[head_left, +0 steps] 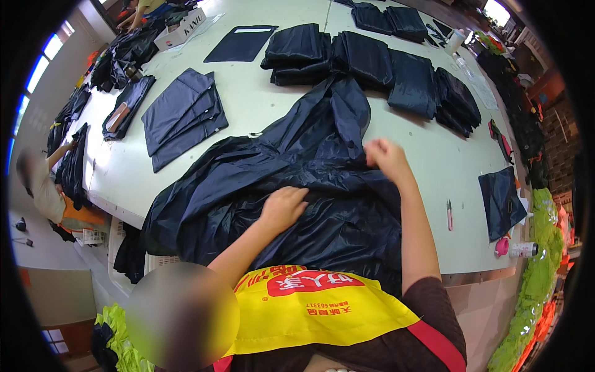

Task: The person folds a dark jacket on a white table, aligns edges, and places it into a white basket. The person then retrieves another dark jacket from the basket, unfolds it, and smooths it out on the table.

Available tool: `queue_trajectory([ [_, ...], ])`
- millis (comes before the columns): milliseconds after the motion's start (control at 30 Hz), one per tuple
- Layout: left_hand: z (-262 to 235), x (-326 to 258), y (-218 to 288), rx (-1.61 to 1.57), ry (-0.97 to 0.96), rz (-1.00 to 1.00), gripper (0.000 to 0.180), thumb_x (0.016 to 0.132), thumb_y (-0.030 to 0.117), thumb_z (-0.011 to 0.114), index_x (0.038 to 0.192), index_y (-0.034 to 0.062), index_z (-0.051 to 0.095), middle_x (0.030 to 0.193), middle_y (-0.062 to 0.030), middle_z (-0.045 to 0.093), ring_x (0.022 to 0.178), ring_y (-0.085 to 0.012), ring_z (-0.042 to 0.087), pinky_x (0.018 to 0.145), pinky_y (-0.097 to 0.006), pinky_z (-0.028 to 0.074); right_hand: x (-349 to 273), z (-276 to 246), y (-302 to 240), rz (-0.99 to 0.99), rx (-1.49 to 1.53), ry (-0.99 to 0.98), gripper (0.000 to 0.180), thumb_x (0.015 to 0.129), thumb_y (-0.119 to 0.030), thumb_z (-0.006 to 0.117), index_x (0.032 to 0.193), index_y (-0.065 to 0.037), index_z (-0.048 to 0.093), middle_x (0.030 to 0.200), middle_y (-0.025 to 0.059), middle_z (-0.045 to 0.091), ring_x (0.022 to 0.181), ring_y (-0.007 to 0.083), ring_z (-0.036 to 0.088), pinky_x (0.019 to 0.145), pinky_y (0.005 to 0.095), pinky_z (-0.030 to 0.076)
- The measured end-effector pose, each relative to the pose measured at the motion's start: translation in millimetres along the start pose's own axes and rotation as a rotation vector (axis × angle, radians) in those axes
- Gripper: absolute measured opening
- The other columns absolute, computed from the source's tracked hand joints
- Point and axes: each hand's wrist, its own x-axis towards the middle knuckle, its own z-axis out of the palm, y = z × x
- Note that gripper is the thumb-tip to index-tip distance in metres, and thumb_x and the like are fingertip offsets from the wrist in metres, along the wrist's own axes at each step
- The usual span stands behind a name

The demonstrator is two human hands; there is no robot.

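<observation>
A large, dark, shiny garment (291, 161) lies crumpled across the near part of the table, its near end hanging over the edge against my yellow apron (322, 304). My left hand (284, 208) presses on the middle of the cloth, its fingers bent and closed on a fold. To the right and a little farther off, my right hand (387, 159) is curled at the garment's right edge, the fingertips at the fabric and slightly blurred. The far end of the garment narrows and reaches up to a row of folded dark bundles (362, 59).
The white table (427, 161) also bears folded dark pieces (186, 115) at left, a flat dark pouch (240, 43), a small pink-handled tool (450, 214), a dark cloth piece (501, 201), a pink cup-like item (501, 247) and a bottle (524, 249). Another person (46, 186) works at far left.
</observation>
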Motion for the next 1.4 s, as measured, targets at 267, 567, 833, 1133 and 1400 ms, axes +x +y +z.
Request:
queue_trajectory([
  [267, 75.1, 49.0, -12.3, 0.214, -0.338, 0.011, 0.081, 0.074, 0.062, 0.056, 0.135, 0.0104, 0.040, 0.142, -0.0188, 0.032, 0.130, -0.0349, 0.030, 0.102, -0.056, 0.024, 143.8, 28.8, 39.0, 0.145, 0.295, -0.059, 0.045, 0.077, -0.026, 0.067, 0.113, 0.000, 0.058, 0.104, 0.0096, 0.062, 0.091, 0.0180, 0.059, 0.079, 0.0286, 0.046],
  [567, -31.9, -15.1, -9.0, -0.774, 0.043, -0.031, 0.048, 0.089, 0.028, 0.056, 0.129, 0.0050, 0.046, 0.129, -0.0142, 0.049, 0.121, -0.0241, 0.045, 0.105, -0.038, 0.032, -70.2, 76.3, -60.3, -0.512, -0.548, -0.607, 0.028, 0.064, -0.012, 0.061, 0.090, -0.004, 0.067, 0.088, 0.0164, 0.064, 0.081, 0.0319, 0.061, 0.078, 0.0379, 0.048],
  [833, -47.8, -126.1, -14.9, -2.165, -0.184, -1.106, 0.058, 0.094, 0.050, 0.037, 0.125, 0.0025, 0.048, 0.127, -0.0107, 0.053, 0.119, -0.0246, 0.047, 0.103, -0.040, 0.033, -112.9, 67.5, 27.3, -0.354, -0.961, -0.268, 0.026, 0.068, -0.011, 0.064, 0.093, -0.002, 0.065, 0.093, 0.0155, 0.062, 0.095, 0.0320, 0.057, 0.088, 0.0392, 0.042],
  [1133, -40.7, -112.5, 4.5, -1.671, -0.384, -1.155, 0.030, 0.087, 0.014, 0.062, 0.114, 0.0051, 0.051, 0.111, -0.0069, 0.060, 0.094, -0.0177, 0.062, 0.080, -0.033, 0.054, -160.6, 135.3, -10.9, 0.043, 0.227, -0.456, 0.040, 0.073, -0.004, 0.069, 0.110, 0.001, 0.054, 0.100, 0.0099, 0.061, 0.091, 0.0171, 0.061, 0.080, 0.0300, 0.049],
  [1400, -75.5, -72.0, 62.3, -1.574, -0.396, -0.864, 0.036, 0.086, 0.017, 0.064, 0.117, 0.0074, 0.050, 0.108, -0.0046, 0.059, 0.088, -0.0152, 0.061, 0.077, -0.034, 0.053, -89.6, 226.9, -22.1, -0.036, -0.743, -0.797, 0.036, 0.089, -0.025, 0.048, 0.121, -0.011, 0.055, 0.122, 0.0121, 0.056, 0.113, 0.0284, 0.053, 0.093, 0.0587, 0.034],
])
